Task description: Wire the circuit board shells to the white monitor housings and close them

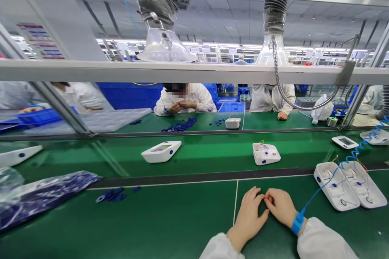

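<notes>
My left hand [251,213] rests on the green bench top, its fingers stretched forward and its thumb apart, with nothing visible in it. Close beside it, my right hand [281,206] has its fingers curled and pinched, and their tips meet the left fingertips. Whatever small thing may be between the right fingers is hidden. A blue wrist strap [298,222] with a coiled blue cord [352,154] circles my right wrist. Two open white device housings [336,188] with wires inside lie side by side to the right of my hands.
Small dark-blue round parts [112,195] lie at left near a plastic bag [51,192] of blue parts. Along the green belt [209,149] sit white devices [162,151] and an open housing [266,154]. Across it, a co-worker [194,99] handles something small. Extraction hoods [166,46] hang overhead.
</notes>
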Available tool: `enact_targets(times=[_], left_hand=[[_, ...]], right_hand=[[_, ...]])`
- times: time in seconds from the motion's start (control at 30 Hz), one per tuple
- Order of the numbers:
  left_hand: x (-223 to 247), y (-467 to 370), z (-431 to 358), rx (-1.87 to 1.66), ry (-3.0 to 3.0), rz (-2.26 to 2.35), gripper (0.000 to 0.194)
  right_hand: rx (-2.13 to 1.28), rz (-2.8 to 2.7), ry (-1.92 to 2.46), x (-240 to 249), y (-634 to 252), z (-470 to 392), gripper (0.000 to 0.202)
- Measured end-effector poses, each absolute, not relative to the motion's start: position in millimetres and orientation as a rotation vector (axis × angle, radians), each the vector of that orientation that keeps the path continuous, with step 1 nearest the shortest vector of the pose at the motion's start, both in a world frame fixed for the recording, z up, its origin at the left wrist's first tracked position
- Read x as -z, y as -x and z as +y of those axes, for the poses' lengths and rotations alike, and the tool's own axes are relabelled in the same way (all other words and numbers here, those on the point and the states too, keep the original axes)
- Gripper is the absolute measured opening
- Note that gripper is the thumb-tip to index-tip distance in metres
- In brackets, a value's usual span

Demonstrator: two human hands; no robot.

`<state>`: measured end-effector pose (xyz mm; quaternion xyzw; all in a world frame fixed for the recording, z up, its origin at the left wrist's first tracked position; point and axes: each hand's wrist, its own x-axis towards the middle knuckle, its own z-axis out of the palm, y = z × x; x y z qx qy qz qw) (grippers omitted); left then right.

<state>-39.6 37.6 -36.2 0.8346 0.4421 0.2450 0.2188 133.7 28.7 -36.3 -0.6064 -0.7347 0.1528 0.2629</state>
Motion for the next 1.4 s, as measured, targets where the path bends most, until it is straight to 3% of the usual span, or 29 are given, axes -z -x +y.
enact_targets(times=[1.4], left_hand=[[29.8, 37.8, 33.0, -0.709, -2.369, 1.158, 0.039]], right_hand=[[-0.460, -2.057, 1.649, 17.0, -141.9, 21.3, 0.011]])
